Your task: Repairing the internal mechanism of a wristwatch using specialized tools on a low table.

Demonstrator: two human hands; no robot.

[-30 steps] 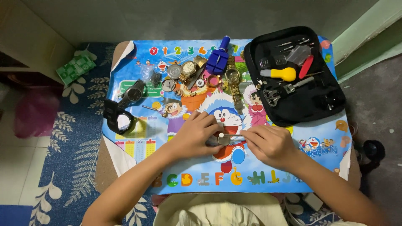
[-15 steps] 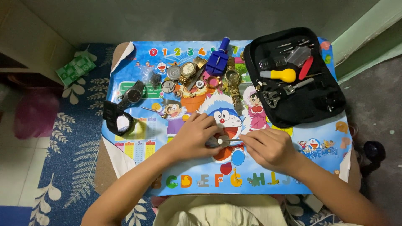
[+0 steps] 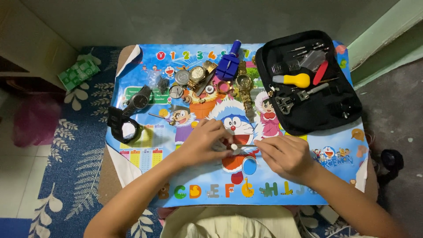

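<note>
My left hand (image 3: 205, 142) rests on the colourful cartoon mat (image 3: 185, 176) and pinches a small watch part (image 3: 232, 148) near the mat's middle. My right hand (image 3: 286, 155) holds a thin metal tool (image 3: 247, 145) whose tip points left and meets that part. The two hands are almost touching. What lies under my left fingers is hidden.
Several wristwatches (image 3: 200, 77) and a blue watch tool (image 3: 229, 64) lie at the mat's far side. An open black tool case (image 3: 335, 110) with a yellow-handled tool (image 3: 293, 80) sits at the right. A black watch (image 3: 123, 128) lies at the left. A blue patterned rug (image 3: 57, 176) surrounds the small table.
Both hands stay at the mat's middle. The right hand has shifted a little and the thin tool's tip now sits against the small part under the left fingers.
</note>
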